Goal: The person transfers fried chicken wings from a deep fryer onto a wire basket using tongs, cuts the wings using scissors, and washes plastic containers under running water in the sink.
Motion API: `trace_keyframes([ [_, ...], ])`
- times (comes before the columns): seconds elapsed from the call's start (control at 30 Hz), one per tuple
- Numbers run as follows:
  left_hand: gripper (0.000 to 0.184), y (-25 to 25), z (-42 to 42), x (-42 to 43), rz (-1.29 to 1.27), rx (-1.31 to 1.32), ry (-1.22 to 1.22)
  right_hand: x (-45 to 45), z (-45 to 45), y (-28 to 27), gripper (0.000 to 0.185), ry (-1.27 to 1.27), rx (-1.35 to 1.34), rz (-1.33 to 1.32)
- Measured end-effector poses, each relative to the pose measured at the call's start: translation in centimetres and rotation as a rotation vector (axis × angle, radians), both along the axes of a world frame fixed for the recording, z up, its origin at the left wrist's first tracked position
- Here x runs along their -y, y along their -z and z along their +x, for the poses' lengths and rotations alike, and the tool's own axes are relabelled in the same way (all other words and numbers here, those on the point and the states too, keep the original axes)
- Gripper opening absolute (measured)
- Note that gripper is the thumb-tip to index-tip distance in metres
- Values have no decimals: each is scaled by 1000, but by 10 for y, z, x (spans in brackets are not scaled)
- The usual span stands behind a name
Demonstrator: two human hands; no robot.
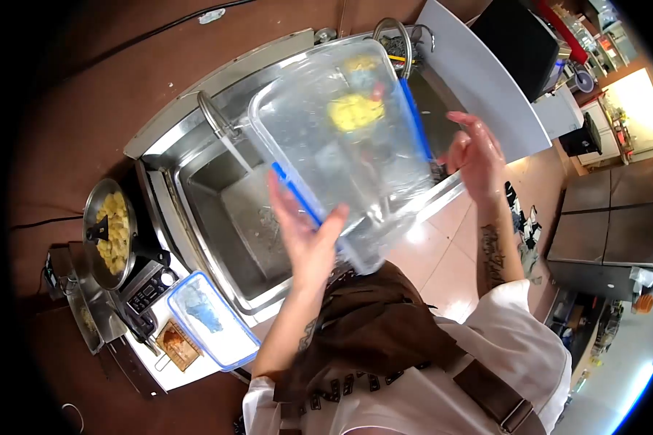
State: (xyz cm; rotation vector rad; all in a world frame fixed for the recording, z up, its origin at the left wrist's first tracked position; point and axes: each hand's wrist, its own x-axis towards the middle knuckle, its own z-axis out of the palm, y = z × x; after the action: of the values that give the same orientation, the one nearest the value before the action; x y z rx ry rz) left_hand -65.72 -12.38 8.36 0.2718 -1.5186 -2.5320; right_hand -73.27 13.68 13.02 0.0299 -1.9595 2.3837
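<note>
A large clear plastic container (319, 138) with blue side clips is tilted over the steel sink (196, 196). My left hand (308, 243) is closed on its near left edge, by one blue clip. To the right of the container, my right hand (475, 156) is raised and wet, its fingers apart and partly curled, holding nothing. A yellow lump (355, 111) shows in or through the container; I cannot tell which, nor what it is. Water runs from the tap (210, 116) into the basin just left of the container.
Left of the sink, a pan (107, 235) holds yellow pieces. Near it lie a blue-rimmed clear lid or tray (214, 319) and a small wire basket (177, 346). A second basin with another tap (395, 32) lies beyond the container. Steel cabinets (613, 214) stand at right.
</note>
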Motion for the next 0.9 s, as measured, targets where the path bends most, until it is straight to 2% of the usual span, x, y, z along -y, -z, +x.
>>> trace_keyframes([
  [0.1,96,42,-28,-63,239,213,160,-65,-25,-3,31,1,49,261],
  [0.13,73,55,-33,-84,240,346,171,-86,-37,1,30,-6,101,383],
  [0.2,90,74,-50,-119,410,437,220,-123,-71,18,27,-35,185,706],
  [0.3,90,101,-70,-171,370,632,161,-171,-161,97,24,-174,50,1096],
  [0.33,97,142,-72,-191,351,542,140,-170,-193,115,25,-240,30,1157],
  [0.4,101,130,-92,-217,382,634,80,-165,-270,171,32,-430,51,1385],
  [0.47,101,127,-114,-237,338,712,18,-139,-334,231,34,-476,-60,1270],
  [0.5,101,129,-125,-245,321,743,-21,-125,-368,268,32,-581,-142,1292],
  [0.53,97,133,-134,-254,321,753,-67,-111,-385,277,30,-702,-269,1238],
  [0.6,91,144,-150,-267,315,770,-161,-67,-407,268,27,-973,-133,1573],
  [0.63,94,152,-157,-271,322,744,-194,-62,-416,296,27,-885,-115,1369],
  [0.7,94,163,-166,-274,315,704,-220,-50,-420,315,38,-918,148,1222],
  [0.77,96,180,-177,-279,288,754,-282,-60,-426,353,32,-896,-185,1252],
  [0.8,99,178,-177,-284,327,753,-286,-66,-424,370,31,-860,-455,1405],
  [0.83,102,172,-174,-287,360,764,-298,-56,-425,357,31,-1013,-480,1558],
  [0.87,105,171,-179,-289,396,745,-297,-52,-425,338,30,-1001,-227,1435],
  [0.9,107,175,-176,-293,436,747,-325,-57,-423,332,31,-977,-138,1316],
])
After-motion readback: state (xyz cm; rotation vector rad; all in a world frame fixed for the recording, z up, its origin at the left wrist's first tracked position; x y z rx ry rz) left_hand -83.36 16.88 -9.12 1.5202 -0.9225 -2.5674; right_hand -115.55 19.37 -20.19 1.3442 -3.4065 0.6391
